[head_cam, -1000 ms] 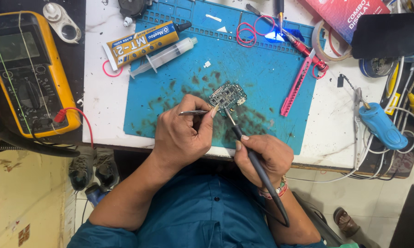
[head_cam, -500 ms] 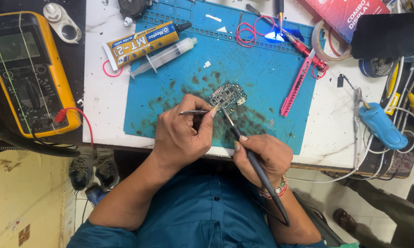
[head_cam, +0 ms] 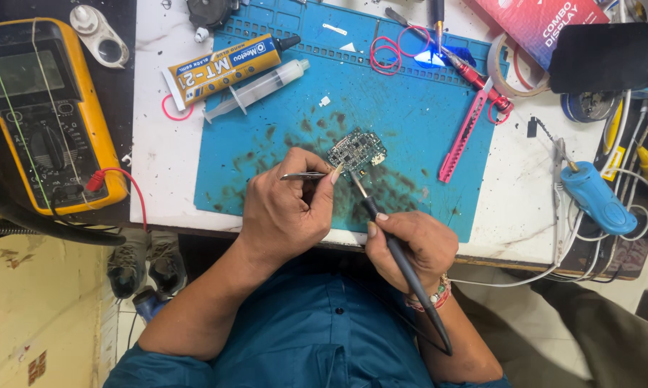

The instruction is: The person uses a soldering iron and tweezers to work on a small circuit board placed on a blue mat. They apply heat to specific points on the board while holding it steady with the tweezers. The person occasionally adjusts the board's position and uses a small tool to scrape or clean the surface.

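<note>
A small circuit board (head_cam: pixel 358 149) lies on the stained blue work mat (head_cam: pixel 417 108). My left hand (head_cam: pixel 287 208) is closed around metal tweezers (head_cam: pixel 302 175), whose tips sit at the board's near edge. In my right hand (head_cam: pixel 410 244) a black soldering iron (head_cam: pixel 399 259) is gripped like a pen. Its tip touches the board's lower edge, just right of the tweezers. The iron's cable runs back over my wrist.
A yellow multimeter (head_cam: pixel 47 115) with a red lead sits at the left. A glue tube (head_cam: pixel 220 68) and syringe (head_cam: pixel 256 90) lie on the mat's upper left. Pink tweezers (head_cam: pixel 464 136), tape roll (head_cam: pixel 507 68), red wire (head_cam: pixel 389 50) and a blue tool (head_cam: pixel 597 197) lie to the right.
</note>
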